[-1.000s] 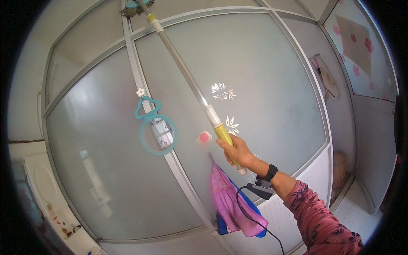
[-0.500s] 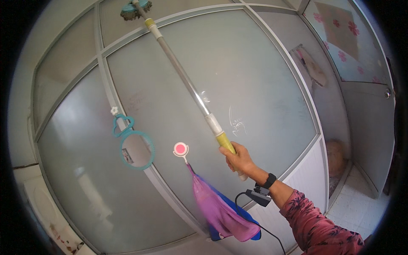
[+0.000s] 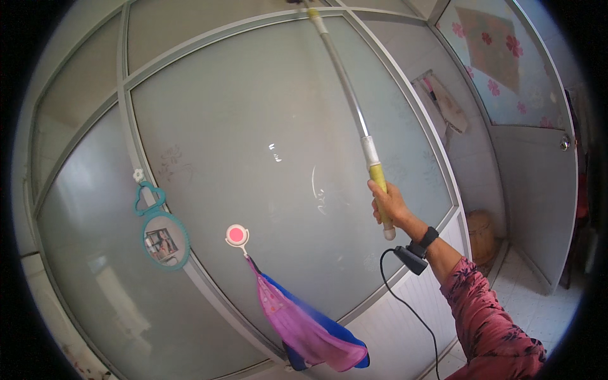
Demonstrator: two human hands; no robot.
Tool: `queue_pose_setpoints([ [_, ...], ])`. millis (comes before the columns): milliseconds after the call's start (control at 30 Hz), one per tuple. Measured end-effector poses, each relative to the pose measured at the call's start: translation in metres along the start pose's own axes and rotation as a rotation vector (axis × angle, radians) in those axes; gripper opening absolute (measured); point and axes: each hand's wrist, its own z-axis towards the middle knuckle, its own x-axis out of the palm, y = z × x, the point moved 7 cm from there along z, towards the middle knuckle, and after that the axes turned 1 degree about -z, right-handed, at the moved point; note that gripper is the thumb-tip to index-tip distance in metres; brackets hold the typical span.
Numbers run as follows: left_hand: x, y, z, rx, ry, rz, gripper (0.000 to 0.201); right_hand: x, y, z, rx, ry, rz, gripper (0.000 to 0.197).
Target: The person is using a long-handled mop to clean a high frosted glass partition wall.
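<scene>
My right hand [image 3: 389,206] is wrapped round the yellow grip of a long-handled mop [image 3: 345,79], close to its lower end. The silver pole slants up and to the left in front of a frosted glass partition [image 3: 209,114]. Only a dark scrap of the mop head shows at the top edge, above the frame's upper bar. My left hand is out of view. Below and left of the grip, a pink and purple cloth [image 3: 304,323] with a blue one behind it hangs from a round white hook [image 3: 237,237] with a pink centre.
A turquoise-framed mirror [image 3: 185,250] hangs on the left metal bar. At right a door with a flowered pane [image 3: 481,57] stands ajar beside a tiled floor [image 3: 529,297]. A black cable [image 3: 411,310] runs down from the device on my right wrist.
The mop has swung right and stands steeper, its head sliding along the top toward the right and mostly out of the picture. My right hand has shifted right and slightly up. The view has shifted too.
</scene>
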Motion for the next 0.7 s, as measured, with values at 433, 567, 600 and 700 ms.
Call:
queue_pose_setpoints([
  [433,0.012,-0.008,-0.008,-0.295,-0.03,-0.163,0.019,0.025,-0.034,-0.076,0.044,0.14,-0.056,0.022],
  [567,0.008,-0.014,-0.015,-0.318,0.052,-0.19,0.022,0.047,-0.043,-0.113,0.058,0.203,-0.059,0.023],
  [600,0.006,-0.014,-0.015,-0.319,0.053,-0.187,0.022,0.051,-0.051,-0.12,0.073,0.217,-0.044,0.024],
  [700,0.003,-0.023,-0.026,-0.353,-0.004,-0.155,0.024,0.068,-0.058,-0.142,0.067,0.269,-0.077,0.025],
])
